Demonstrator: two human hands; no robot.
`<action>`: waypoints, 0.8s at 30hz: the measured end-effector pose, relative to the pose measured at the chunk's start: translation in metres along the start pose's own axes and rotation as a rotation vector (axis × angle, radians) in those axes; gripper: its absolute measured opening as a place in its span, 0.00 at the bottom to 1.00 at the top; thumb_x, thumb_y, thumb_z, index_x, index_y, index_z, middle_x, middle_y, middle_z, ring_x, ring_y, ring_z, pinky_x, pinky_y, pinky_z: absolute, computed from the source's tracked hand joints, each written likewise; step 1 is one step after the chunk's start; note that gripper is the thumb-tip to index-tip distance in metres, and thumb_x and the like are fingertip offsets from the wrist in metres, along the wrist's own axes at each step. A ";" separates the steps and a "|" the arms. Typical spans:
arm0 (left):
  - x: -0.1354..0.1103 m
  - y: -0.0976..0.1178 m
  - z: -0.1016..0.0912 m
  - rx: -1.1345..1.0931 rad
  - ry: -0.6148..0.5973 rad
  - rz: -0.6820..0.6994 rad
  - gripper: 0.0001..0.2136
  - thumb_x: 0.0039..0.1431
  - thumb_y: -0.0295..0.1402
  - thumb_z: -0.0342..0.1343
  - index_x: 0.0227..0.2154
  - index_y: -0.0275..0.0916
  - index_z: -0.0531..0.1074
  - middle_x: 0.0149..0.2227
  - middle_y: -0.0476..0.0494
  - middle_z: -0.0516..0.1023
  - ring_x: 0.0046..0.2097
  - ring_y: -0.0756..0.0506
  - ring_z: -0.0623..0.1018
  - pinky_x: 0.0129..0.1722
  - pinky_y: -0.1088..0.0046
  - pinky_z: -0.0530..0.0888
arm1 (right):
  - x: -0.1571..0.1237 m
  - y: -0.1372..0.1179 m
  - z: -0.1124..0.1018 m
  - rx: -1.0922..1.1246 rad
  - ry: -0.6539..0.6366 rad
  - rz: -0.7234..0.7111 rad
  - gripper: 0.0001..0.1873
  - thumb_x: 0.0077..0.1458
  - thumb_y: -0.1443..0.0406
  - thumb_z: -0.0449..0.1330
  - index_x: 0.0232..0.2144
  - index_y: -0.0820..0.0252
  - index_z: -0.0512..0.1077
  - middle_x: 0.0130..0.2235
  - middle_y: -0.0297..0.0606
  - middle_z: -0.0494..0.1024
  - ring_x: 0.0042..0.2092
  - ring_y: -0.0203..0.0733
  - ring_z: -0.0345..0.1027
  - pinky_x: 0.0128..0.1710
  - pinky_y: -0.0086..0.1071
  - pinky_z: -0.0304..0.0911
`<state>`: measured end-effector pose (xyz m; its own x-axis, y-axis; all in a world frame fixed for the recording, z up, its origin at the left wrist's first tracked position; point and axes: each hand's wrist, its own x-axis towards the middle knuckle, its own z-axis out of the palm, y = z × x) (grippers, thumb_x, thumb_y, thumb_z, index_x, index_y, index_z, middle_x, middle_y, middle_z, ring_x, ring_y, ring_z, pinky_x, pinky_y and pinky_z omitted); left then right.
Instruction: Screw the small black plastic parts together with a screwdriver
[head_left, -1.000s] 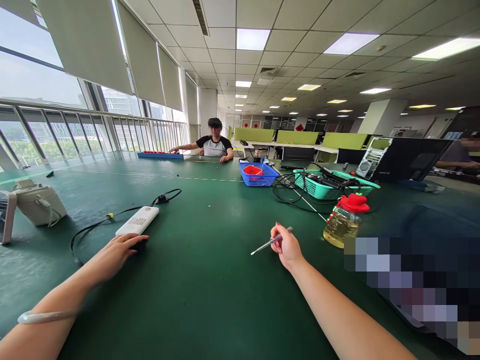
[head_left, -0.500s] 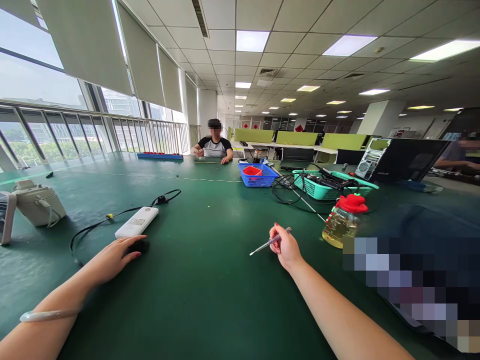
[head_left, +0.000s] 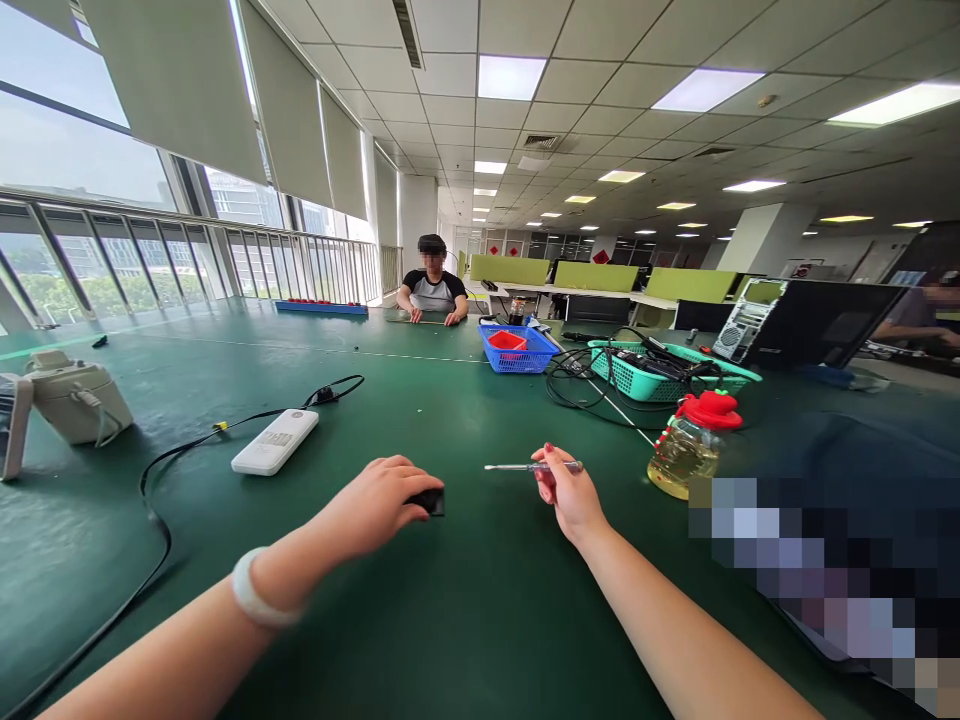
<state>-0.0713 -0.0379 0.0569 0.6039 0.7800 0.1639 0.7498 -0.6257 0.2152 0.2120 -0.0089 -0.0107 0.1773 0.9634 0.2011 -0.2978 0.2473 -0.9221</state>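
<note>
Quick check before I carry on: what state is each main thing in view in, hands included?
Left hand: gripping a small black object
Right hand: closed around the screwdriver
Screwdriver: held, tip pointing left
Red-lidded bottle: upright, lid on, yellowish liquid inside
Teal basket: loaded with black cables
Blue basket: holding a red tray
White power-bank-like device: lying flat
Window blinds: partly lowered
Ceiling lights: lit

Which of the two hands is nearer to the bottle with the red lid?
The right. The right hand, holding a screwdriver, is left of the bottle, apart from it. The left hand, holding a black object, is farther left.
</note>
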 end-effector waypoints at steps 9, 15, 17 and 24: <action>0.065 0.021 0.067 -0.170 0.026 -0.065 0.18 0.57 0.33 0.56 0.52 0.45 0.71 0.47 0.43 0.78 0.50 0.41 0.74 0.52 0.65 0.69 | -0.001 0.000 -0.001 -0.279 0.025 -0.183 0.17 0.49 0.50 0.65 0.34 0.56 0.75 0.25 0.33 0.71 0.22 0.34 0.60 0.20 0.28 0.56; 0.062 0.013 0.077 -0.337 0.047 -0.163 0.24 0.53 0.34 0.61 0.55 0.44 0.68 0.46 0.42 0.78 0.49 0.41 0.76 0.52 0.64 0.70 | -0.025 -0.020 0.015 -0.659 -0.130 -0.594 0.06 0.57 0.60 0.58 0.31 0.55 0.72 0.31 0.36 0.71 0.29 0.38 0.64 0.30 0.31 0.60; 0.063 0.012 0.078 -0.346 0.066 -0.164 0.24 0.52 0.34 0.61 0.54 0.43 0.69 0.46 0.42 0.78 0.50 0.40 0.75 0.52 0.63 0.69 | -0.033 -0.027 0.019 -0.741 -0.245 -0.711 0.06 0.58 0.63 0.56 0.29 0.55 0.70 0.28 0.35 0.70 0.28 0.38 0.63 0.29 0.32 0.58; 0.062 0.009 0.078 -0.288 0.108 -0.132 0.17 0.50 0.36 0.63 0.45 0.42 0.76 0.45 0.44 0.79 0.53 0.38 0.71 0.55 0.61 0.66 | -0.050 -0.032 0.033 -1.102 -0.560 -1.144 0.12 0.57 0.65 0.53 0.22 0.56 0.67 0.21 0.33 0.66 0.24 0.37 0.55 0.25 0.33 0.48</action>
<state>-0.0056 0.0046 -0.0064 0.4631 0.8599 0.2147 0.7029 -0.5039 0.5019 0.1814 -0.0618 0.0197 -0.5803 0.3285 0.7452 0.5336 0.8446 0.0432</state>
